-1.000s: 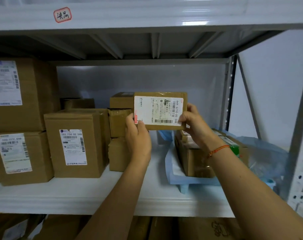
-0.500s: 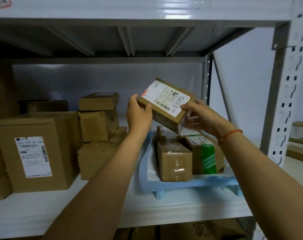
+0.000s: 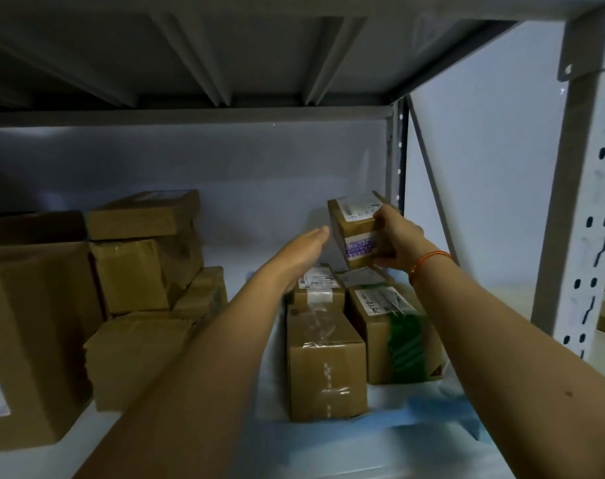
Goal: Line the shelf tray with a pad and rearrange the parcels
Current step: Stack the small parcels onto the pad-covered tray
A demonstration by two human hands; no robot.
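Note:
My right hand [image 3: 396, 236] grips a small brown parcel [image 3: 354, 224] with a white label and purple tape, holding it tilted above the back right of the tray. My left hand [image 3: 302, 252] reaches forward with straight fingers, its tips just left of that parcel, holding nothing. The blue tray [image 3: 432, 414] sits on the shelf at the right, lined with a pale pad [image 3: 270, 392]. Inside it stand a taped brown parcel [image 3: 325, 364], a parcel with green tape [image 3: 394, 333], and a small labelled parcel [image 3: 318, 288] behind them.
Several brown cartons are stacked on the white shelf [image 3: 97, 444] to the left, the nearest a big one [image 3: 28, 340]. A grey upright post [image 3: 577, 202] frames the right side. The shelf above hangs low overhead.
My left hand has let go of the parcel and now reaches open beside it. My right hand has carried the parcel right and back over the tray. The view has moved closer and darker.

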